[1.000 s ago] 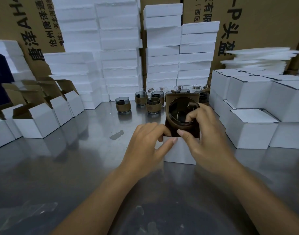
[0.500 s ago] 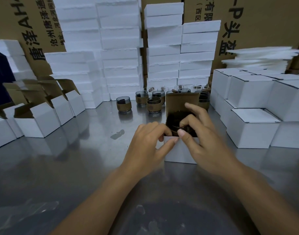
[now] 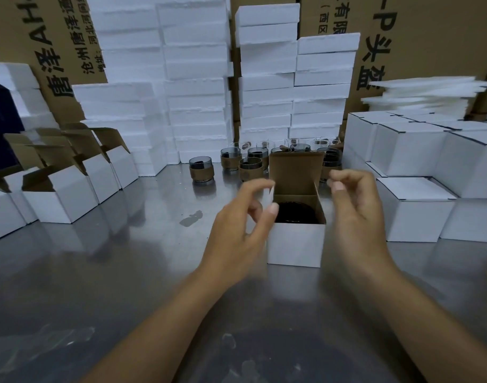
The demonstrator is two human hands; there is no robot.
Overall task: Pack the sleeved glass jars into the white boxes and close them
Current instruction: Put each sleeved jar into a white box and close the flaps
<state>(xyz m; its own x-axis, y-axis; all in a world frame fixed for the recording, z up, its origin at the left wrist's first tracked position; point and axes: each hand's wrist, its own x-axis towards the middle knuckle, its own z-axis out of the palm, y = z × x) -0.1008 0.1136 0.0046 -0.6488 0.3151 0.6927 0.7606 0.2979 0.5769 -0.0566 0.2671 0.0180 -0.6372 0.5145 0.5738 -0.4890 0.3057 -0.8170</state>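
- Jar-in step looked done to me: the sleeved glass jar [image 3: 295,215] sat down inside the white box [image 3: 296,244], mid-surface [image 3: 98,272], with the lid flap [image 3: 296,172] standing straight up.
- Left hand [image 3: 237,225] had its thumb and forefinger at the left side flap [image 3: 269,196]. Too blurry to tell if that grip was clamped on it.
- Right hand [image 3: 355,205] hovered just beside the box, loosely curled, grip on nothing.
- Next, I'd guess: side flaps in, lid down, tab tucked.
- The jar showed only as a dark round rim in shadow.

One camera sits on the person's head. It looks forward and down at the metal table [image 3: 85,272] from close by. The open white box [image 3: 296,244] sits near the middle of the frame.
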